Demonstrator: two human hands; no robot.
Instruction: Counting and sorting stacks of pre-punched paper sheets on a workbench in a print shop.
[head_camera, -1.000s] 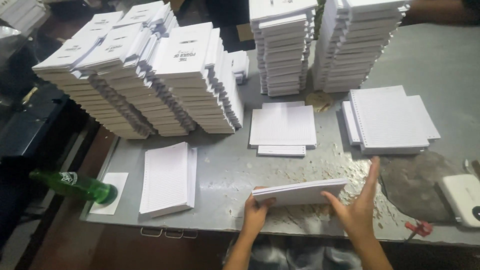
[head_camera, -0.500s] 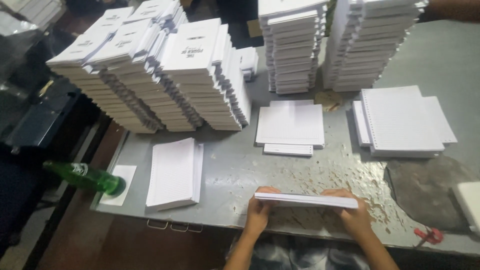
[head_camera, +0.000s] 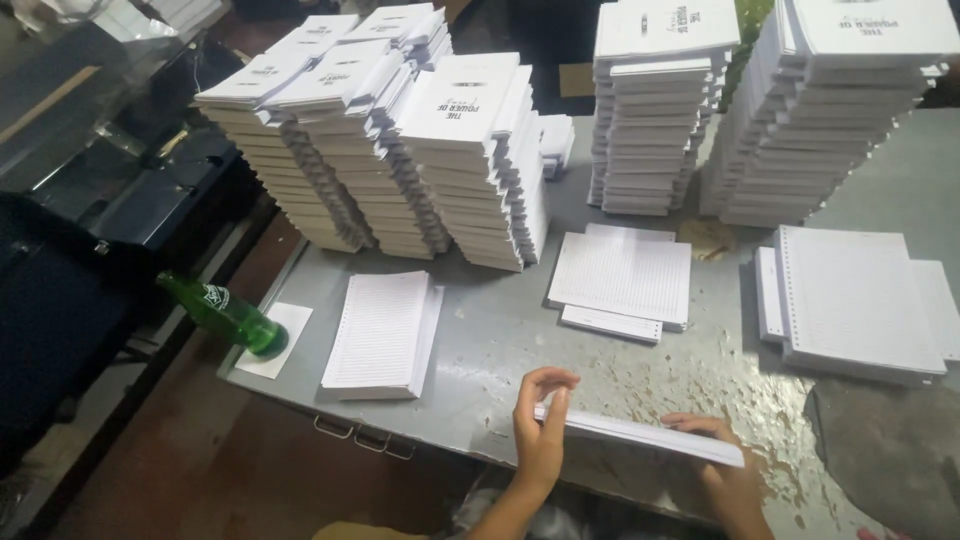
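Near the front edge of the grey metal table (head_camera: 500, 340), both my hands hold a thin stack of white punched sheets (head_camera: 640, 432), lying almost flat just above the tabletop. My left hand (head_camera: 540, 425) grips its left end with the fingers curled over the edge. Under the stack's right end is my right hand (head_camera: 725, 475), partly hidden by the paper. To the left lies a pile of lined punched sheets (head_camera: 380, 335). Two more such piles sit beyond, one in the middle (head_camera: 622, 280) and one at the right (head_camera: 850, 300).
Tall leaning stacks of white booklets (head_camera: 400, 150) fill the back left, and two upright towers (head_camera: 660, 110) (head_camera: 840, 110) stand at the back right. A green glass bottle (head_camera: 225, 312) rests on a white sheet at the table's left corner. Dark machinery (head_camera: 90, 230) stands left.
The stack was tilted up on its edge and is now lowered almost flat. My right hand dropped from an open raised pose to under its right end. The camera moved closer and leftward.
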